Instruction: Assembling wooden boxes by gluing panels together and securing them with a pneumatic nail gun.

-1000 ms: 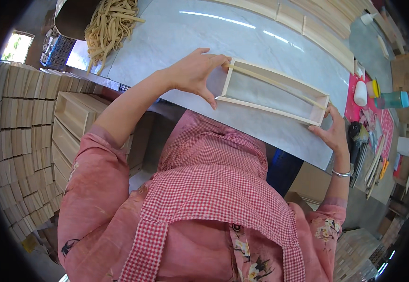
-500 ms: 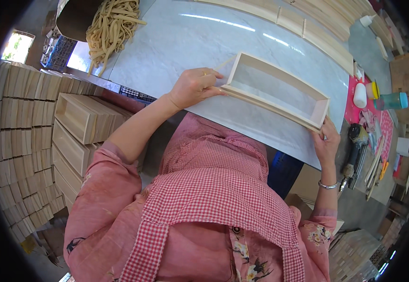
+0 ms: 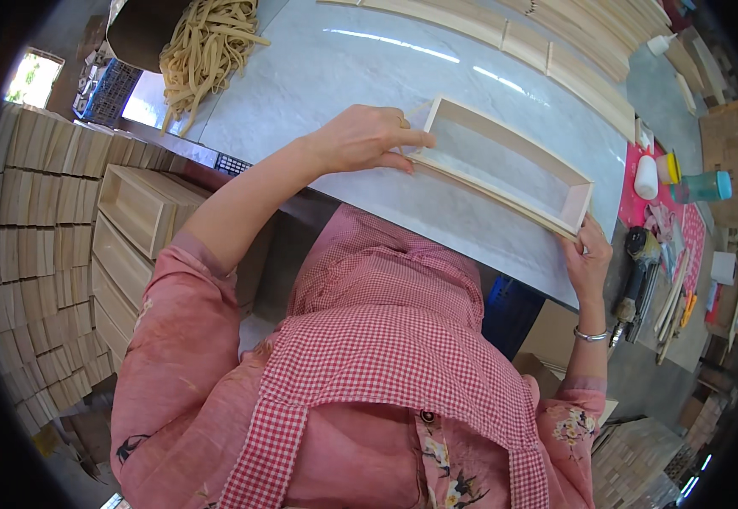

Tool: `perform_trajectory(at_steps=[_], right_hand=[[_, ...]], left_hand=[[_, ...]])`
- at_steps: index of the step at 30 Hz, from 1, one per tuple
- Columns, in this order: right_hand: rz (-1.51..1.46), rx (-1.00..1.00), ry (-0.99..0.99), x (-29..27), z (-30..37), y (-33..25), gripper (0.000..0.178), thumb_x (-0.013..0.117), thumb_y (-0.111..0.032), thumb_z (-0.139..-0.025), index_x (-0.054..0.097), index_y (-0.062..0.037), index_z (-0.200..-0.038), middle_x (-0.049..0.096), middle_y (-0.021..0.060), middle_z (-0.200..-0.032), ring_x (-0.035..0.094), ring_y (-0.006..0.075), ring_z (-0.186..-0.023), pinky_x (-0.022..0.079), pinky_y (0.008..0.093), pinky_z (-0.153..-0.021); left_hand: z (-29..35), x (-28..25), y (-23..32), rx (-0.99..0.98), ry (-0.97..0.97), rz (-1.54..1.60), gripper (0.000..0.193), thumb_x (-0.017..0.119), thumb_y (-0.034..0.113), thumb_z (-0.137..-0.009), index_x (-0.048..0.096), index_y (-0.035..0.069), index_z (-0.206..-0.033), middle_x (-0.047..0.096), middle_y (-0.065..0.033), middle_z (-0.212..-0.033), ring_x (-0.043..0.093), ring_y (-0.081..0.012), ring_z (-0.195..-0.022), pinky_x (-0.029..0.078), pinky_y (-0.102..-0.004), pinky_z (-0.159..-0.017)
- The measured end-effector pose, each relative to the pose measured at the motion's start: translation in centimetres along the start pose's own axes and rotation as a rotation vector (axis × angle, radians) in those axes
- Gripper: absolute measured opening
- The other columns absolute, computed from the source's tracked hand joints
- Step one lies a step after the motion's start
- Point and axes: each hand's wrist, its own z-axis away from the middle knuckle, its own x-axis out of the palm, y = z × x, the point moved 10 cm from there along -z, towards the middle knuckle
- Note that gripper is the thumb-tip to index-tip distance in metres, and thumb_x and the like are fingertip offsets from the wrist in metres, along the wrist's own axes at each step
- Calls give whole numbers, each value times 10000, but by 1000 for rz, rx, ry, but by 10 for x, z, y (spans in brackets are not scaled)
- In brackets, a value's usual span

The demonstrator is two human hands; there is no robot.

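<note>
A shallow, long rectangular wooden frame [image 3: 505, 136] stands on the marbled tabletop, whose surface shows through it. A tan elastic band [image 3: 418, 111] runs from the frame's far left corner toward my left hand [image 3: 365, 142]. That hand's fingers are closed at the near left corner, with the index finger reaching over the frame's left end. Part of the band is hidden behind the fingers. At the opposite end, my right hand [image 3: 588, 254] grips the near right corner between thumb and fingers.
The marbled table [image 3: 318, 81] carries a heap of tan elastic bands [image 3: 208, 59] at far left and wooden strips [image 3: 589, 93] along the back. A white bottle [image 3: 647, 176] and power tool [image 3: 636, 276] lie rightward. Stacked wooden boxes [image 3: 136, 212] stand left.
My left hand has shifted right and lower over the frame's left corner, its index finger now over the end piece. The right hand and frame have barely moved.
</note>
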Motion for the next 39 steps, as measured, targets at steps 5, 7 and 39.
perform_trajectory(at_steps=[5,7,39], right_hand=[[-15,-14,12,-1,0,-3,450,788,23,-735,349,-24,-644,737,164,-1143,676,345,-1163,516,334,-862],[-24,-11,16,-1,0,-1,450,787,22,-736,349,-24,-646,736,165,-1149,674,347,-1166,515,337,-867],[-317,180,257,7,19,42,195,655,21,-810,631,22,-1003,688,142,-1207,603,275,-1173,444,344,-1036]], left_hand=[[-2,2,-4,30,21,66,412,776,301,-849,657,155,-1215,650,-57,-890,604,-200,-700,486,-317,-682],[0,5,-9,-14,14,112,400,781,297,-844,654,143,-1191,653,-57,-914,608,-202,-712,488,-317,-691],[28,20,-32,-379,304,645,218,625,28,-916,709,20,-1117,690,-102,-1230,639,-221,-1142,523,-354,-952]])
